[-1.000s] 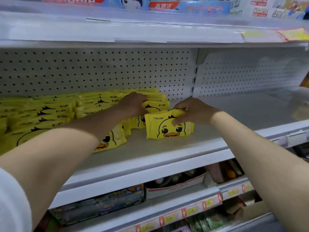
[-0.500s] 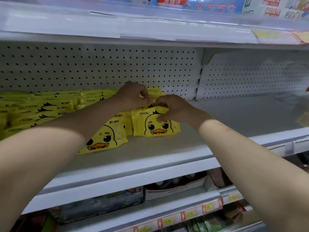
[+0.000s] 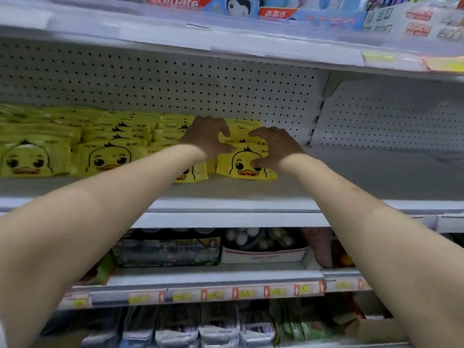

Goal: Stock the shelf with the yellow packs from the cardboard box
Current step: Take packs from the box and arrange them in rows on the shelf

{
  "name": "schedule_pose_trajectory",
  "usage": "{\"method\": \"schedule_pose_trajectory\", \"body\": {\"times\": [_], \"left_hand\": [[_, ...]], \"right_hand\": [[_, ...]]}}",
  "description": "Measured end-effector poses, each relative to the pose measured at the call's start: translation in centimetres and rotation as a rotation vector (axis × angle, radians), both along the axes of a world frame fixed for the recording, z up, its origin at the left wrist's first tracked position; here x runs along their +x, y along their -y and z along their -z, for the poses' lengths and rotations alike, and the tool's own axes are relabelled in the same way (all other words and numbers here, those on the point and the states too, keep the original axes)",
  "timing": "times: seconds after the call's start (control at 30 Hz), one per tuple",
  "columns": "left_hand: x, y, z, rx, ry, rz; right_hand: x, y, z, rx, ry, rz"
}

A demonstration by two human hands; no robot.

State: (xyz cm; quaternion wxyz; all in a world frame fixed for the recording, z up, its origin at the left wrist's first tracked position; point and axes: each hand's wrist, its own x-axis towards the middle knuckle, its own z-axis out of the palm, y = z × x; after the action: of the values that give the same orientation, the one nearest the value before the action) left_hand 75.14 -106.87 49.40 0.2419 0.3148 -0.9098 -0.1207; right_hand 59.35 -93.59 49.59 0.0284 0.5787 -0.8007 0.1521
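My right hand (image 3: 275,146) lies spread over the front yellow pack (image 3: 244,165), fingers splayed across its top and right side and the thumb pressing its face beside the printed duck, so the hand is open and pushing against the pack, not closed around it. My left hand (image 3: 208,135) is just beside it, fingers curled over the tops of the packs stacked behind, thumb toward the front pack's upper left corner; whether it grips one of them I cannot tell. The front pack stands on its long edge on the white shelf (image 3: 251,192), at the right end of the row of yellow packs (image 3: 75,146) that fills the left half of the shelf back to the perforated back panel (image 3: 175,81). A second duck-faced pack (image 3: 190,174) leans just left of the front one, partly hidden by my left forearm. To the right the shelf is bare. Above, toothpaste boxes (image 3: 180,1) line the upper shelf; below, blurred goods sit behind price tags (image 3: 213,295). The cardboard box is out of view.
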Motion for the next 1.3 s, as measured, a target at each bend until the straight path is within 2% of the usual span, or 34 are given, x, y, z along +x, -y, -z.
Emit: {"method": "schedule_pose_trajectory", "body": {"times": [0.33,0.57,0.77,1.07,1.3], "left_hand": [[13.3,-11.4,4.0,0.091,0.037,-0.211],[26.5,-18.8,7.4,0.123,0.25,-0.439],[36.0,-22.4,10.2,0.206,0.447,-0.656],[47.3,-22.4,14.0,0.309,0.511,-0.795],[54.6,-16.9,19.3,0.346,0.613,-0.788]], "right_hand": [[11.0,-7.1,3.1,0.037,-0.001,-0.209],[21.7,-10.2,7.2,0.125,0.061,-0.448],[31.1,-11.0,10.7,0.238,0.035,-0.606],[42.6,-7.5,13.8,0.344,-0.022,-0.783],[50.8,-1.3,19.2,0.454,-0.041,-0.81]]}}
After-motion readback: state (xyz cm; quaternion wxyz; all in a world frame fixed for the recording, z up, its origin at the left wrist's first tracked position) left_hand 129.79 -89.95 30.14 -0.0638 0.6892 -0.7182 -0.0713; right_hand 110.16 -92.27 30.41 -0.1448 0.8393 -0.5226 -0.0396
